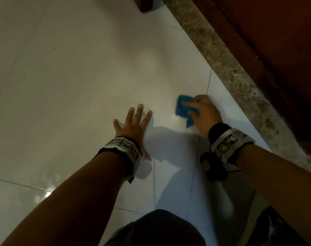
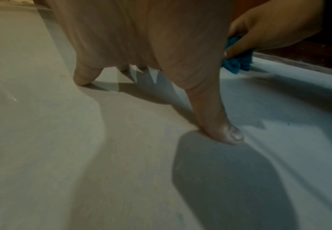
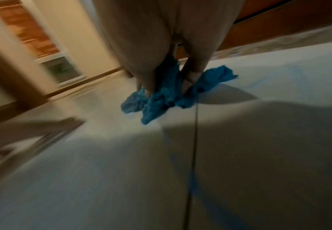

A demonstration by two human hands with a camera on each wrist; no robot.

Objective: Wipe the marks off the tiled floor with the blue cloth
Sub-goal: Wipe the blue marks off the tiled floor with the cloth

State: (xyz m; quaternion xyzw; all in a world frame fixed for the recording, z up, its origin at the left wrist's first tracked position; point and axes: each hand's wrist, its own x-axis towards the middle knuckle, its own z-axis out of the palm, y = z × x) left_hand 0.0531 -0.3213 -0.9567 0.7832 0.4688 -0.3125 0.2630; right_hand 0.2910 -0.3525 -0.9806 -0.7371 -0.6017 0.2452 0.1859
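Pale tiled floor (image 1: 71,86) fills the view. Nearest, the left hand (image 1: 133,125) lies flat on it, fingers spread, bracing. Beyond and rightward, the right hand (image 1: 204,112) clutches the bunched cloth (image 1: 184,107) against a tile beside the stone sill (image 1: 231,71).

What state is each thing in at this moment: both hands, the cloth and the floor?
left hand: open, fingers spread, braced flat on the floor.
right hand: curled grip round the cloth.
blue cloth: bunched, pressed onto the tile.
tiled floor: glossy; faint blue streak along the grout line near the cloth.
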